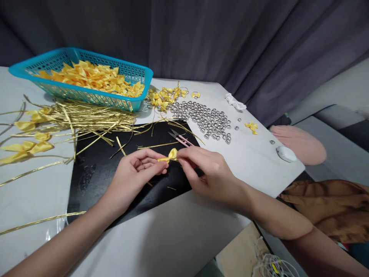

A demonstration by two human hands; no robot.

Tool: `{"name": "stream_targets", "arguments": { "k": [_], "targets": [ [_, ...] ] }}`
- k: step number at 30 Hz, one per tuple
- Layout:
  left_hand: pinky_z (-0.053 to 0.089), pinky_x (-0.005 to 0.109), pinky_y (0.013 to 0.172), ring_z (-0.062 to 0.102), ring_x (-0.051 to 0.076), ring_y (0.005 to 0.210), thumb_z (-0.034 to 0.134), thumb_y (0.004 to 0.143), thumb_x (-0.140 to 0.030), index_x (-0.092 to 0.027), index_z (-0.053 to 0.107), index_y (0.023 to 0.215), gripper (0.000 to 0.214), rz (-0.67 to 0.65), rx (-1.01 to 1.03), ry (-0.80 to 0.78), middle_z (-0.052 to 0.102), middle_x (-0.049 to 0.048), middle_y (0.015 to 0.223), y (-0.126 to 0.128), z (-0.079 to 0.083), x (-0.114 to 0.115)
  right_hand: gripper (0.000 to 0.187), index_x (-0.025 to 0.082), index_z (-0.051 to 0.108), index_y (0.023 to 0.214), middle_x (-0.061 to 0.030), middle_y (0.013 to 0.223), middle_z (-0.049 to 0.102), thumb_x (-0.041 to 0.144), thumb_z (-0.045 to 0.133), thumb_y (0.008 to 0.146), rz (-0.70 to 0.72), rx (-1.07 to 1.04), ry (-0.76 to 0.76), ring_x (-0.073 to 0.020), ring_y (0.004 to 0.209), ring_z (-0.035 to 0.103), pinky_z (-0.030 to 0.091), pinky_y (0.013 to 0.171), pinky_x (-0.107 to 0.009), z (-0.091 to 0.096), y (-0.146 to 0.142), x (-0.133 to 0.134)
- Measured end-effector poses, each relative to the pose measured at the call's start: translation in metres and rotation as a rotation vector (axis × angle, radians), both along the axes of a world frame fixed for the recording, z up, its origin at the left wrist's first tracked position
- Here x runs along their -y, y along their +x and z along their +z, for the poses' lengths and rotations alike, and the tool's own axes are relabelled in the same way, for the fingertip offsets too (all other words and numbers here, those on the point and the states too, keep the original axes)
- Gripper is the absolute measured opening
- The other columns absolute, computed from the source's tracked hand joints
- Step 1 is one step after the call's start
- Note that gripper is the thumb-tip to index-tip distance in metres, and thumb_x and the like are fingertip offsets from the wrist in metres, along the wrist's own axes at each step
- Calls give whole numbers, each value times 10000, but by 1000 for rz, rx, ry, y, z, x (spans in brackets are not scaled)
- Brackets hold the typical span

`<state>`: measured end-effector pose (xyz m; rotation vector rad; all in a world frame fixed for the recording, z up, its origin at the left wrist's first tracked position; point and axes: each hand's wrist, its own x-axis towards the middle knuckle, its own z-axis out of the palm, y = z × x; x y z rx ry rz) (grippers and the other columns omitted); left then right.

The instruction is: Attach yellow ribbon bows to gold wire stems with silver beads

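Observation:
Between my two hands is a small yellow ribbon bow [173, 154], held above a black mat [95, 181]. My left hand [141, 165] pinches one end of it between thumb and forefinger. The fingertips of my right hand [204, 165] are closed at the bow's other side, where a thin gold strand seems to run; the exact grip is partly hidden. Just beyond my right hand lie small thread snips [184, 141] with pink handles. Short gold cord pieces [158, 146] are scattered on the mat near the fingers.
A blue basket [100, 94] of yellow ribbon pieces stands at the back left. Gold cords [95, 117] lie before it, with finished-looking bows [164, 98] beside it. Silver beads [207, 119] are heaped right of centre. A white mouse-shaped object [286, 154] sits by the table's right corner.

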<state>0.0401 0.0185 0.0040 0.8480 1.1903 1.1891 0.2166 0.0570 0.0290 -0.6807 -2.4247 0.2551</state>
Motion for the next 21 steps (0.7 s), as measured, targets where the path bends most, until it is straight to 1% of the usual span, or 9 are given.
{"name": "stream_targets", "arguments": {
  "k": [6,9,13,16,21],
  "targets": [
    [504,189,581,630,109,574,777,626,-231,-168,695,684,119,2,-42,16,692,-3,610,0,2,0,142,150,568,851,-67,823,661,89,441,862,-24,56,-42,-131,743,603,461,667,-226,1,1,1],
    [511,203,600,639,120,588,773,630,-242,-176,703,691,114,-1,-61,21,699,2,620,1,1,0,153,159,564,857,-63,819,655,93,426,864,-26,76,-64,-131,743,595,452,665,-226,2,1,2],
    [517,210,611,656,134,614,755,650,-255,-175,708,723,118,-3,-100,29,712,13,645,0,0,1,164,142,574,856,-46,765,644,78,423,848,-17,103,-60,-115,668,566,425,617,-211,1,1,4],
    [519,213,604,661,142,616,742,658,-253,-171,704,721,110,0,-146,49,714,18,646,-1,2,2,168,126,582,832,-18,682,597,53,432,809,-24,132,-42,-95,588,509,382,560,-199,1,0,5],
    [512,190,584,663,133,610,720,677,-234,-184,701,714,65,24,-277,127,720,1,653,3,3,5,153,137,547,781,13,616,529,48,422,788,-3,144,-44,-77,536,439,334,518,-183,-1,-1,7]
  ]
}}
